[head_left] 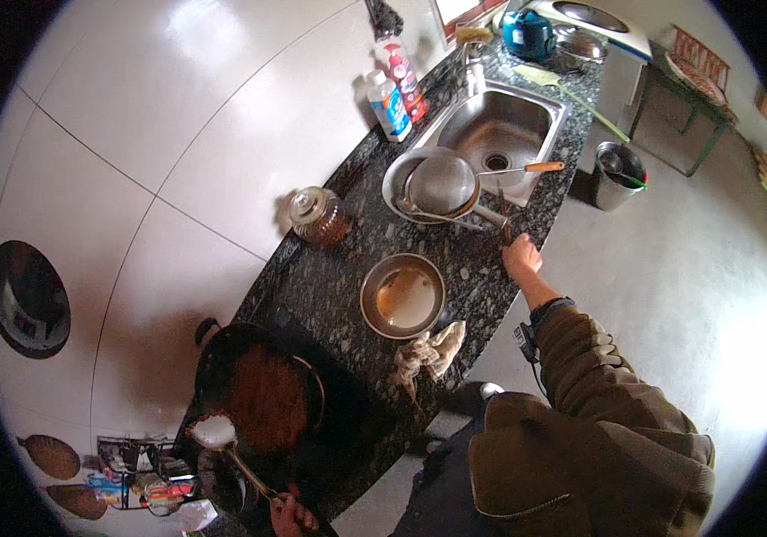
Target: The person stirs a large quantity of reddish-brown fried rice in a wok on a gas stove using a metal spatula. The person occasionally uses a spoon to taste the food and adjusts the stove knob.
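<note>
At the lower edge, my left hand (292,517) is closed round the handle of a ladle (245,465). The ladle's pale, shiny head lies over the near rim of a dark wok (267,398) with a reddish-brown inside. My right arm reaches out to the counter's edge near the sink. There my right hand (522,258) is closed on a thin dark utensil (504,215), whose kind I cannot make out. Just beyond it, a metal pan (491,215) holds a wire strainer (442,185) with an orange handle. Between my hands stands a steel bowl (403,295) with some brownish liquid.
A crumpled cloth (428,352) lies beside the bowl. A lidded glass jar (318,217) and two bottles (390,106) stand along the tiled wall. Past the pan is a steel sink (500,125), with a teal kettle (528,34) farther back. A bucket (618,177) stands on the floor.
</note>
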